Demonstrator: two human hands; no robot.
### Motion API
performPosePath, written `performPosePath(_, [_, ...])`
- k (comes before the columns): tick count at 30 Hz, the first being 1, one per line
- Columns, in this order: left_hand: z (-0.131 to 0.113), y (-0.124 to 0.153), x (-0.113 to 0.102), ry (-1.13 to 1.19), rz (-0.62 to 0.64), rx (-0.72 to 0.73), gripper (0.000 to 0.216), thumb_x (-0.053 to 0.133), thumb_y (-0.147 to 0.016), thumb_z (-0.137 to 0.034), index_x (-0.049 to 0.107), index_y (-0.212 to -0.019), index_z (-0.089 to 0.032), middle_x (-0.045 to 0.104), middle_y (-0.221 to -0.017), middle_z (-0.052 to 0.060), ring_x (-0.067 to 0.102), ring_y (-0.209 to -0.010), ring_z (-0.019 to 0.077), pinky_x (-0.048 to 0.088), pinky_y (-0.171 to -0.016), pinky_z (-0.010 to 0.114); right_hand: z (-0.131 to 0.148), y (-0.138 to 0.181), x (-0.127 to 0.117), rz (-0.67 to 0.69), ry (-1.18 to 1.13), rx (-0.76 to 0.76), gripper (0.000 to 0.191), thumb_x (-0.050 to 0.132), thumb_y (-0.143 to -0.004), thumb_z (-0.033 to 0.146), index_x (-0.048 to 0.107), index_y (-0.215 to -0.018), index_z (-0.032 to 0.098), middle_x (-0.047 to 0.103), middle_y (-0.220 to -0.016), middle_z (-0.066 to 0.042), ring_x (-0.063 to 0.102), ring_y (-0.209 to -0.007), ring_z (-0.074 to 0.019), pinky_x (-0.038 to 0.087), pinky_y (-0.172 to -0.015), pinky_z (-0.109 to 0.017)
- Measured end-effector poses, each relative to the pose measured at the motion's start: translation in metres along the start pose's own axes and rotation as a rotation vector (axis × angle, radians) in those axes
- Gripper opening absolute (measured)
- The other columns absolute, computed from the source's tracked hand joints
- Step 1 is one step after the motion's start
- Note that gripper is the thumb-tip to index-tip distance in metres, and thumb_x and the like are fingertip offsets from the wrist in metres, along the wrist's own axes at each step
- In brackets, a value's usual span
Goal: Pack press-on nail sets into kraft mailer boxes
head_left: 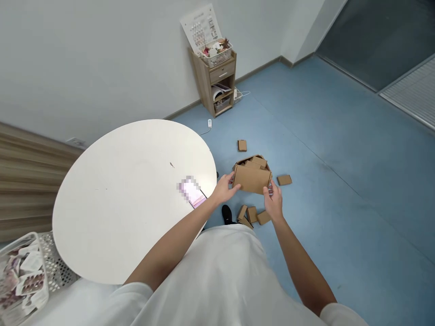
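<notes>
A brown cardboard box (252, 177) is held in the air in front of me, over the blue floor. My left hand (224, 189) grips its left end with the fingers wrapped round the edge. My right hand (273, 199) pinches its lower right corner. Behind the held box, a larger open carton (255, 161) on the floor holds several more small boxes. Loose small boxes lie on the floor: one (242, 145) beyond the carton, one (284, 179) to its right, and a few (253, 214) below my hands.
A round white table (129, 199) stands to my left with a phone (193, 194) near its right edge. A white mesh basket (25, 276) with packets sits at the lower left. A wooden cabinet (217, 81) stands against the far wall. My black shoe (226, 213) shows below.
</notes>
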State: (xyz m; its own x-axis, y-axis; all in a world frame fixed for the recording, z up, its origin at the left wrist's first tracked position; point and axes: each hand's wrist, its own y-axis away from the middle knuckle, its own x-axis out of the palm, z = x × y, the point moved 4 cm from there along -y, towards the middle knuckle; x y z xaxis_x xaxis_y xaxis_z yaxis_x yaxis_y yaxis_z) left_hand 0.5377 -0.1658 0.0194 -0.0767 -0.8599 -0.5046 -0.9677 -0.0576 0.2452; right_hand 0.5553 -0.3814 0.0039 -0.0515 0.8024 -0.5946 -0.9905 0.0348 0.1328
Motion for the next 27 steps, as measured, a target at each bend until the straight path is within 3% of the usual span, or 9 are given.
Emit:
performPosePath(3, [-0.013, -0.012, 0.008, 0.018, 0.033, 0.058, 0.064, 0.054, -0.075, -0.034, 0.029, -0.133, -0.020, 0.043, -0.128, 0.010, 0.045, -0.113, 0.0237, 0.042, -0.088, 0.034, -0.002, -0.004, -0.011, -0.092, -0.016, -0.045, 0.056, 0.037, -0.081, 0.046, 0.028, -0.131, 0.023, 0.040, -0.120, -0.012, 0.043, -0.107, -0.0221, 0.041, -0.083, -0.036])
performPosePath(6, [-0.011, -0.003, 0.005, 0.011, 0.017, 0.055, 0.065, 0.056, -0.074, -0.034, 0.030, -0.132, -0.021, 0.039, -0.133, 0.007, 0.041, -0.118, 0.0252, 0.038, -0.094, 0.037, 0.000, 0.000, -0.006, -0.087, -0.027, -0.092, 0.051, 0.037, -0.082, 0.044, 0.031, -0.128, 0.023, 0.039, -0.123, -0.011, 0.039, -0.113, -0.0224, 0.038, -0.087, -0.038])
performPosePath(9, [0.005, 0.020, -0.007, 0.050, -0.016, -0.012, 0.064, 0.056, -0.074, -0.033, 0.031, -0.132, -0.021, 0.037, -0.135, 0.008, 0.045, -0.114, 0.0269, 0.045, -0.084, 0.034, 0.006, 0.007, 0.011, -0.003, -0.056, -0.125, 0.048, 0.037, -0.082, 0.042, 0.035, -0.125, 0.022, 0.042, -0.120, -0.011, 0.044, -0.108, -0.0211, 0.038, -0.088, -0.039])
performPosePath(12, [0.027, 0.052, -0.029, 0.153, -0.117, -0.116, 0.063, 0.051, -0.078, -0.031, 0.025, -0.134, -0.021, 0.036, -0.135, 0.011, 0.047, -0.112, 0.0265, 0.049, -0.072, 0.029, 0.018, 0.015, 0.037, 0.142, -0.110, -0.183, 0.046, 0.040, -0.081, 0.039, 0.037, -0.123, 0.021, 0.045, -0.116, -0.011, 0.051, -0.096, -0.0184, 0.042, -0.084, -0.037])
performPosePath(15, [0.050, 0.088, -0.054, 0.246, -0.276, -0.211, 0.061, 0.049, -0.080, -0.031, 0.022, -0.134, -0.025, 0.040, -0.131, 0.011, 0.053, -0.105, 0.0216, 0.048, -0.074, 0.029, 0.038, 0.024, 0.069, 0.331, -0.155, -0.241, 0.044, 0.042, -0.080, 0.035, 0.039, -0.122, 0.020, 0.049, -0.113, -0.011, 0.055, -0.082, -0.0156, 0.045, -0.077, -0.034])
performPosePath(19, [0.078, 0.144, -0.082, 0.304, -0.520, -0.325, 0.056, 0.051, -0.079, -0.034, 0.029, -0.130, -0.027, 0.049, -0.122, 0.010, 0.058, -0.095, 0.0180, 0.047, -0.076, 0.031, 0.073, 0.040, 0.110, 0.554, -0.162, -0.355, 0.043, 0.043, -0.079, 0.033, 0.042, -0.120, 0.020, 0.057, -0.102, -0.008, 0.055, -0.074, -0.0145, 0.046, -0.071, -0.032])
performPosePath(23, [0.105, 0.198, -0.096, 0.351, -0.702, -0.403, 0.048, 0.051, -0.078, -0.033, 0.039, -0.123, -0.023, 0.056, -0.110, 0.008, 0.060, -0.083, 0.0145, 0.047, -0.075, 0.030, 0.112, 0.064, 0.143, 0.762, -0.125, -0.469, 0.038, 0.043, -0.079, 0.035, 0.048, -0.113, 0.019, 0.060, -0.094, -0.008, 0.056, -0.073, -0.0158, 0.047, -0.069, -0.031])
performPosePath(27, [0.130, 0.246, -0.103, 0.409, -0.805, -0.452, 0.042, 0.051, -0.076, -0.035, 0.047, -0.116, -0.021, 0.058, -0.105, 0.007, 0.059, -0.078, 0.0129, 0.047, -0.074, 0.029, 0.141, 0.097, 0.171, 0.894, -0.118, -0.572, 0.033, 0.044, -0.079, 0.038, 0.056, -0.102, 0.017, 0.062, -0.091, -0.008, 0.057, -0.077, -0.0175, 0.047, -0.071, -0.033])
